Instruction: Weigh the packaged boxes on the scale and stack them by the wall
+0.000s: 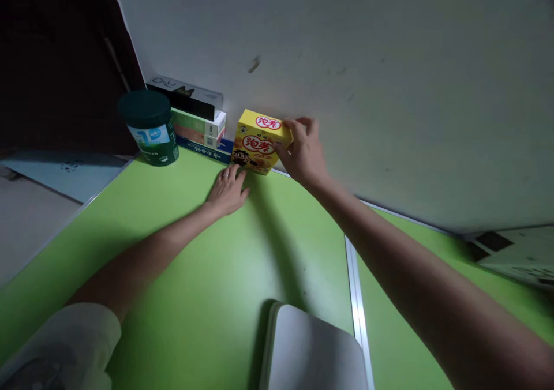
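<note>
Right hand [303, 150] was clamped on the yellow snack box [258, 142], upright against the wall [346, 61] on the green table [194, 263] beside stacked boxes [201, 127], left hand [227, 191] flat, fingers spread, empty at its base; box looked placed, not released.

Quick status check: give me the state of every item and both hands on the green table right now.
Yellow snack box: upright against the wall, gripped at its right edge.
Right hand: closed on the box.
Left hand: flat on the green table, fingertips at the box's base.
Green canister: upright, lid on.
Stacked boxes: lying flat, closed.
</note>
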The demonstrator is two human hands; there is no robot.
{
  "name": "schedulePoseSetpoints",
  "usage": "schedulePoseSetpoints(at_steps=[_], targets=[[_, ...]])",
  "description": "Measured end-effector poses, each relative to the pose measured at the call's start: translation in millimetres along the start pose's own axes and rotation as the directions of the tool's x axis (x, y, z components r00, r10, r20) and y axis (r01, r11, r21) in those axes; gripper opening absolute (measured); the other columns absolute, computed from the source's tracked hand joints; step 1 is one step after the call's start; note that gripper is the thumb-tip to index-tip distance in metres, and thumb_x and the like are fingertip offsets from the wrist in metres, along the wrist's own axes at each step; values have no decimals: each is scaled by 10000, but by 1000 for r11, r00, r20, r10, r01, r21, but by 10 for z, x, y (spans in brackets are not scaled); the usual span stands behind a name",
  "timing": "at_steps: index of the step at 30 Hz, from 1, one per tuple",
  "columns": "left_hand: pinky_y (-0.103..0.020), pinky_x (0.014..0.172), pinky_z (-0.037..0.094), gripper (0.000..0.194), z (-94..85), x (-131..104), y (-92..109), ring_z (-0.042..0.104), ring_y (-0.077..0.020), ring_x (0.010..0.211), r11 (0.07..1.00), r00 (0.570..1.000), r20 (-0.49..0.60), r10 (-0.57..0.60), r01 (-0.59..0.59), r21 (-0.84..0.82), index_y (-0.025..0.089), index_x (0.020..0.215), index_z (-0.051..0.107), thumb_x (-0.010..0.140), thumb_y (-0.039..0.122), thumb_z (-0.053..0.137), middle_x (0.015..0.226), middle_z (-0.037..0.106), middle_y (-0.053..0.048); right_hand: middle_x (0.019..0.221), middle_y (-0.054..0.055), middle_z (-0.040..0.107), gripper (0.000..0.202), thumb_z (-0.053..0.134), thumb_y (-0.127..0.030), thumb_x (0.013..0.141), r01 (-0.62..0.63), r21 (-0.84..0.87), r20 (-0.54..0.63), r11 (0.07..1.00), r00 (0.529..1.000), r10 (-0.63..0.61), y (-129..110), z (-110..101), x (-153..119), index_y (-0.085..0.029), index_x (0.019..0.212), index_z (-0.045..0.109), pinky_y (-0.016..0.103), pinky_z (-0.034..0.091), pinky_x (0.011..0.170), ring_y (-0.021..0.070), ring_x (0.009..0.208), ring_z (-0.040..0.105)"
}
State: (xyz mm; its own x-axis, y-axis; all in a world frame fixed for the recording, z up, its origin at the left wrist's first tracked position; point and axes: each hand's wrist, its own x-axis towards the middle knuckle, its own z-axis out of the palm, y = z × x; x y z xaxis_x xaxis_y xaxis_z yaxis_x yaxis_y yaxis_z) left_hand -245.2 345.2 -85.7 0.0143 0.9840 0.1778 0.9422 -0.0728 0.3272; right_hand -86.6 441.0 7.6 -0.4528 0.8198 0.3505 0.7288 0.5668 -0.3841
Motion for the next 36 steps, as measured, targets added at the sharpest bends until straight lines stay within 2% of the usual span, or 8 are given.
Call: schedulePoseSetpoints(at_steps=[8,15,18,24,28,31,36], targets=[[-468,1079,397,440,-23,-31,26,474,-328,1282,999,999,-18,47,-47,7,75,1340,505,941,256,467,1345,512,-210,1234,166,573,400,528,-233,858,145,105,-10,984,989,-145,49,-81,59,-174,1252,566,471,538,869,279,939,642],[-476,1115,363,477,-11,-28,9,427,-330,1339,999,999,-7,47,-47,11,76,1372,480,933,265,477,1394,503,-209,1248,159,571,418,543,-275,864,108,87,-13,990,994,-107,49,-74,31,-180,1270,575,461,542,845,217,747,646],[-483,1130,349,525,-7,-19,4,412,-335,1361,999,999,3,44,-44,15,64,1411,441,933,279,483,1426,485,-219,1302,161,542,449,527,-256,866,123,84,-23,989,992,-122,60,-34,43,-196,1311,550,472,542,870,241,822,667],[-484,1143,335,551,5,-11,-3,401,-343,1375,999,999,13,46,-46,27,54,1434,423,936,285,476,1433,483,-219,1380,212,472,547,538,-239,842,89,73,1,993,996,-89,35,2,-1,-155,1379,473,515,542,902,347,1069,636],[-472,1145,334,564,14,-6,-4,398,-337,1378,998,999,8,48,-48,26,56,1444,408,934,287,476,1438,482,-213,1387,199,466,557,526,-231,840,99,88,-7,991,995,-99,28,14,-5,-195,1391,451,541,535,913,348,1061,636],[-461,1144,335,559,16,-4,-5,399,-331,1376,999,999,5,45,-45,26,56,1437,410,932,287,471,1436,484,-204,1391,206,455,561,520,-236,837,92,72,-4,993,996,-92,42,23,3,-176,1390,451,539,551,881,350,1030,647],[-473,1134,347,489,8,-9,-7,423,-328,1350,999,999,-9,51,-51,-6,51,1364,472,924,265,470,1389,517,-213,1418,209,433,600,560,-282,840,96,45,-17,994,995,-95,67,21,-2,-187,1414,415,544,554,876,367,1062,648]])
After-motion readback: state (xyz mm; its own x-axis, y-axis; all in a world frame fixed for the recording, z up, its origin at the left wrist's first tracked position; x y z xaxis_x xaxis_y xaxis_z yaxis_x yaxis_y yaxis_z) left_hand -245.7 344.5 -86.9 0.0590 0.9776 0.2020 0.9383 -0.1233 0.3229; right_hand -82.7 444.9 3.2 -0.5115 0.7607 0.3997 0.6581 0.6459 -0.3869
